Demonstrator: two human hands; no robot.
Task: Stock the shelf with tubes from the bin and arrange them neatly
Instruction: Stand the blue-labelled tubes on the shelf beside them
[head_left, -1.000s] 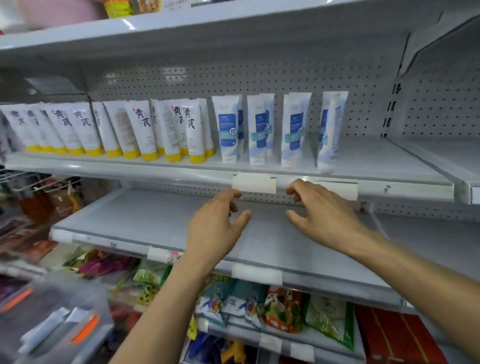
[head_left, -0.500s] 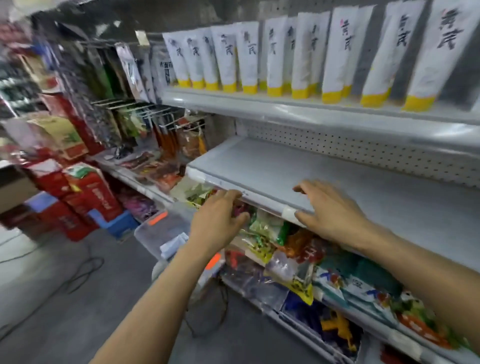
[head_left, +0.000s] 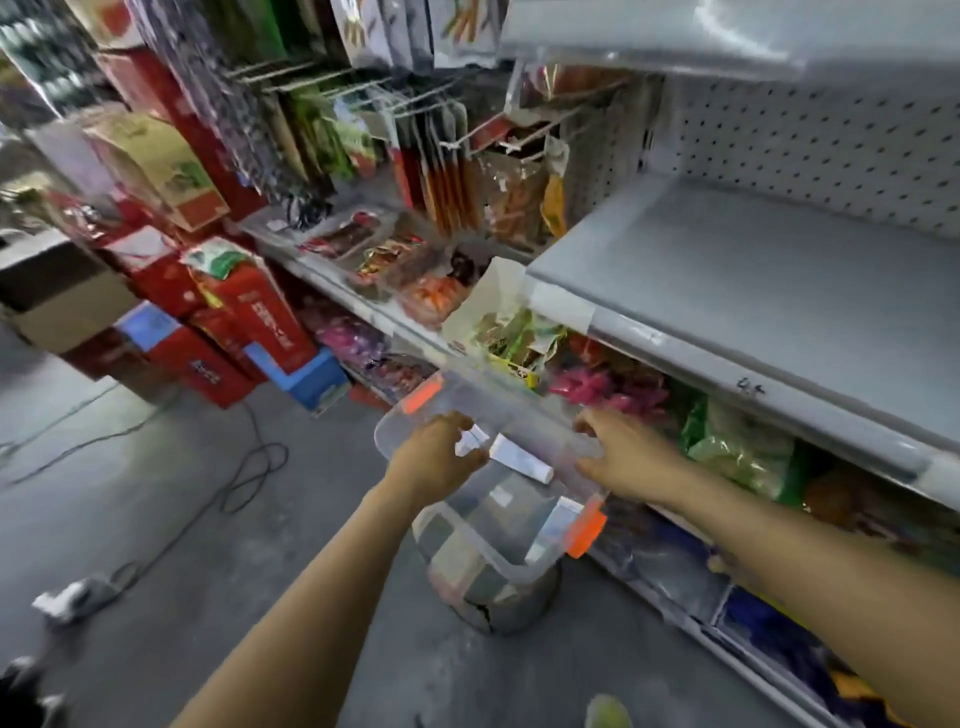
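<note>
A clear plastic bin (head_left: 470, 535) with orange latches (head_left: 587, 530) stands low in front of the shelving. Inside it lie white tubes, one (head_left: 522, 458) near the middle and a shorter one (head_left: 470, 441) right at my left fingertips. My left hand (head_left: 434, 460) is inside the bin with fingers curled at that shorter tube; blur hides whether it grips it. My right hand (head_left: 621, 457) hovers over the bin's right rim, thumb and fingers apart, holding nothing. The grey shelf (head_left: 753, 312) at the upper right is bare.
The bin rests on a round stool (head_left: 498, 597) on the concrete floor. Snack packets (head_left: 737, 447) fill the shelf below the grey one. Red cartons (head_left: 244, 322) stack at the left, and a cable (head_left: 249, 467) loops across the floor.
My view swung down and left from the tube shelf to the bin. Both hands dropped from the shelf edge into the bin, the left reaching a tube.
</note>
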